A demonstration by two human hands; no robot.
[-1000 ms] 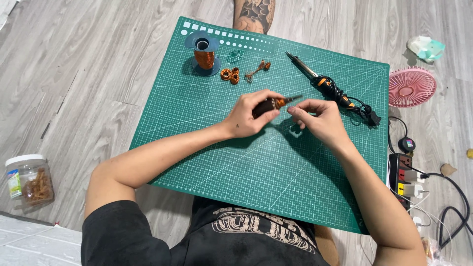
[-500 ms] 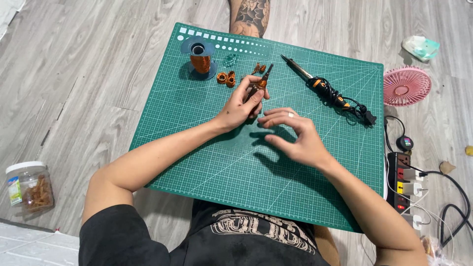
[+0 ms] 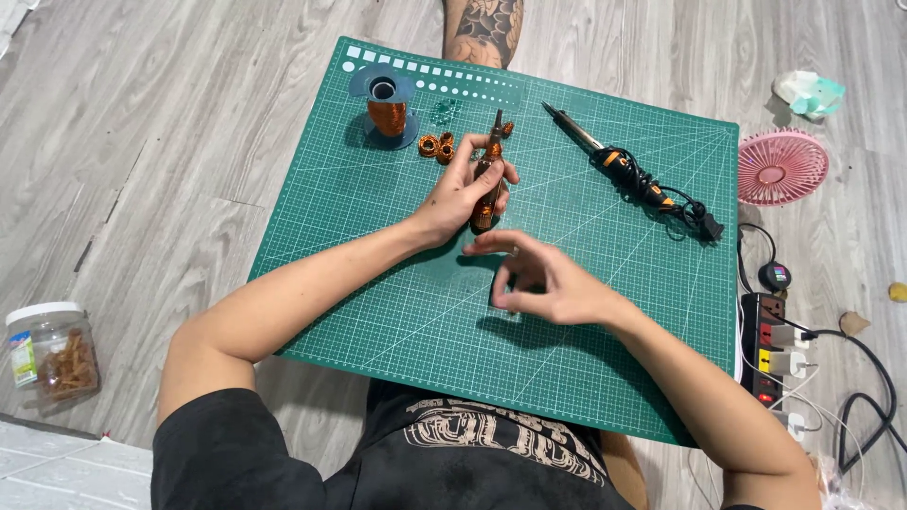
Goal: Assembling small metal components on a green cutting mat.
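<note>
Left hand wrapped round a slim orange-and-black hand tool, tip pointing away toward the far edge of the green cutting mat; grip closed on the handle, thumb on top. Right hand low over mid-mat, just behind the tool's butt end, fingers loosely curled; grip narrow, and whether anything small sits pinched inside cannot be told.

Two small copper-wire coils lying just left of the tool tip, near a spool of copper wire on a blue base. Soldering iron with bundled cord to the right, well apart from both hands. Pink fan and power strip off the mat on the wooden floor; plastic jar far left.

Judgement on doing this well: steady the tool hand's wrist on the mat, keep the tip short of the coils, and keep the free hand clear of the tip.
</note>
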